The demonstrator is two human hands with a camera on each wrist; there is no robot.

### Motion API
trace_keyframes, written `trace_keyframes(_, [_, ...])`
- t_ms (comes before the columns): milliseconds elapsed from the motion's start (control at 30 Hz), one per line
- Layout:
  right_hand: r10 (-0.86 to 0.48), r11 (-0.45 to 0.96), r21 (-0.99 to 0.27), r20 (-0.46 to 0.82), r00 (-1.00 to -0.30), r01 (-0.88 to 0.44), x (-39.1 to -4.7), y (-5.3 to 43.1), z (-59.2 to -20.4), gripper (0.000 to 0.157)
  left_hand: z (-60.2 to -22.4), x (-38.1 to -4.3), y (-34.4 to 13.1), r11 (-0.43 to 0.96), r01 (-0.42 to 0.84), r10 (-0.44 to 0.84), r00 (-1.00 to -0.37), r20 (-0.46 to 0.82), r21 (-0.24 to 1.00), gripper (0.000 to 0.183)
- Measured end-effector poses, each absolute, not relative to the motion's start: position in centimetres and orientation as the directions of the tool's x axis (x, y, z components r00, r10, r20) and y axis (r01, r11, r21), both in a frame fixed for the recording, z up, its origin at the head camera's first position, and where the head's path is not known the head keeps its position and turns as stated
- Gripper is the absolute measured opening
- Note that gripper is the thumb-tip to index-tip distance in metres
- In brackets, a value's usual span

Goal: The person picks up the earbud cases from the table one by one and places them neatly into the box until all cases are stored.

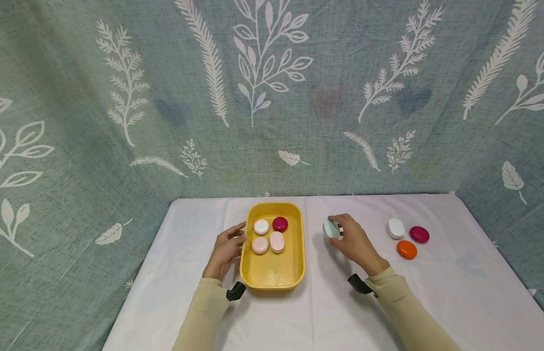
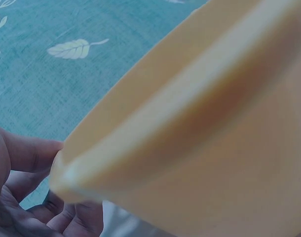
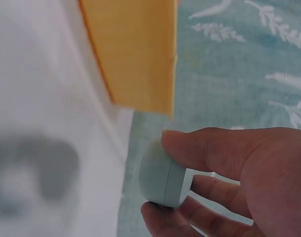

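My right hand (image 1: 357,242) pinches a pale mint rounded case (image 3: 163,173) between thumb and fingers, held on edge above the table to the right of the yellow tray (image 1: 272,280). A seam runs around the case in the right wrist view. At the tray's left side, my left hand (image 1: 225,251) grips the rim, its thumb at the edge and its fingers curled below. Inside the tray lie a white round piece (image 1: 261,226), a crimson one (image 1: 280,224), a pale pink round one (image 1: 260,245) and a pale pink oval one (image 1: 277,242).
Right of my right hand, a white oval piece (image 1: 395,228), a crimson piece (image 1: 419,234) and an orange piece (image 1: 406,249) lie close together on the white tablecloth (image 1: 307,321). A green leaf-patterned curtain (image 1: 272,146) hangs behind the table and along both sides.
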State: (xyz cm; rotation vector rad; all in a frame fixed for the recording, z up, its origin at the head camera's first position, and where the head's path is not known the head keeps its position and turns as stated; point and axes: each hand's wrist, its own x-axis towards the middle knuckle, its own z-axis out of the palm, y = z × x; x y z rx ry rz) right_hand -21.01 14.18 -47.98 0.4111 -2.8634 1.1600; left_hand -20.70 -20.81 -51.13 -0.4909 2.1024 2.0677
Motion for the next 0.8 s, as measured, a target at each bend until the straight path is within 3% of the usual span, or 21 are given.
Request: trace_keyframes(800, [-0.356, 0.591, -0.731, 0.143, -0.923, -0.341, -20.7, 7.2, -45.9, 0.057, -51.1, -20.6, -20.8, -0.013, -0.339, -0.123, -0.933, -0.338, 0.941, 0.046])
